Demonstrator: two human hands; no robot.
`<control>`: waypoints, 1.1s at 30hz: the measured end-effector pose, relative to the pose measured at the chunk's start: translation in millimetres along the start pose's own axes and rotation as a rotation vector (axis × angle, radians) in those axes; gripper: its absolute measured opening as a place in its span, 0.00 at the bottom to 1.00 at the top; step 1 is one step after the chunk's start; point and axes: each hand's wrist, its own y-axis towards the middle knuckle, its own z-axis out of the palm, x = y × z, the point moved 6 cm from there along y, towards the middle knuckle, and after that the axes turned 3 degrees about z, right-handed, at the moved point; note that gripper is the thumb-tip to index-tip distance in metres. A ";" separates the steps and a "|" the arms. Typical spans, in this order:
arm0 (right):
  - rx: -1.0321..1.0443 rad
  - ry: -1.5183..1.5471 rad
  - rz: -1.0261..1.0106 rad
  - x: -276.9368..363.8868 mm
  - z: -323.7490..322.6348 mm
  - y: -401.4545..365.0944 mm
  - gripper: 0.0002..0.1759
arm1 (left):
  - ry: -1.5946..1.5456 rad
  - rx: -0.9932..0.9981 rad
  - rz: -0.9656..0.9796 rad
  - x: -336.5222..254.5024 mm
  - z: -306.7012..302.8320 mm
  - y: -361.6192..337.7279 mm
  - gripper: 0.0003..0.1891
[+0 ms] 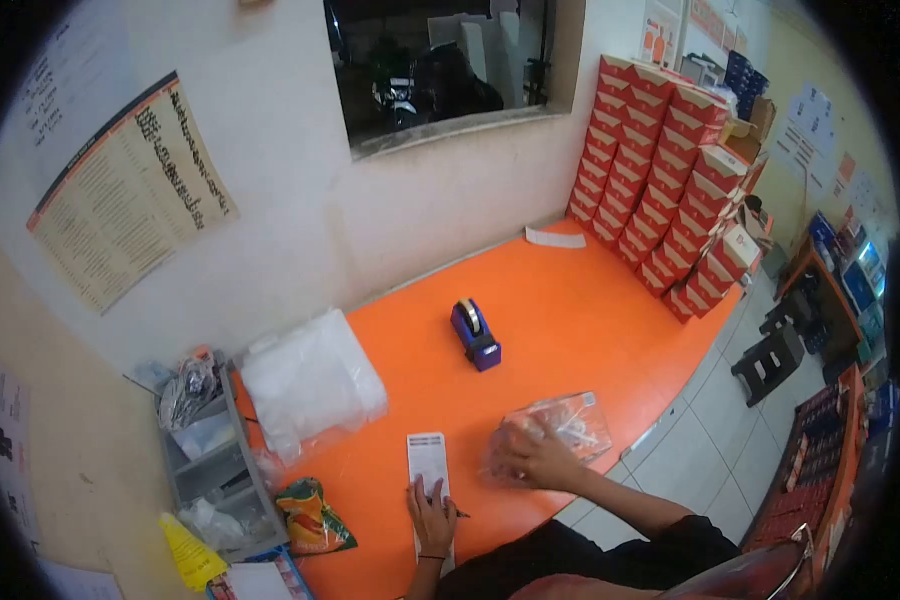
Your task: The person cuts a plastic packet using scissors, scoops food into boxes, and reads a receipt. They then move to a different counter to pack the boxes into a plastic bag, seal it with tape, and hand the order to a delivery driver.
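Note:
My left hand (432,522) lies on a long white printed paper slip (428,456), fingers spread and pointing away from me. A thin dark pen-like object (461,514) pokes out beside its fingers; the rest is hidden under the hand. To the right, my right hand (538,458) has its fingers curled onto a clear plastic package (578,420) on the orange table (410,345). The package has a small white label at its far corner, and its contents are hard to make out. Beyond both hands stands a blue tape dispenser (477,336).
Stacked clear plastic bags (315,385) lie at left, by a grey compartment tray (225,465) and a green-orange packet (315,515). Red-and-white boxes (660,170) form tall stacks at the table's far right. A white paper strip (556,238) lies near the wall.

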 end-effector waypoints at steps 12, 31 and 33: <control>-0.371 0.410 0.185 -112.7 23.7 69.8 0.29 | -0.100 0.176 -0.035 89.9 -29.2 99.4 0.23; -0.592 1.330 1.212 -203.3 214.2 107.2 0.18 | -0.373 0.083 -0.003 -37.9 141.4 275.6 0.39; -0.700 1.363 1.174 -153.2 178.7 61.3 0.16 | -0.451 0.097 -0.044 -34.6 141.2 272.6 0.34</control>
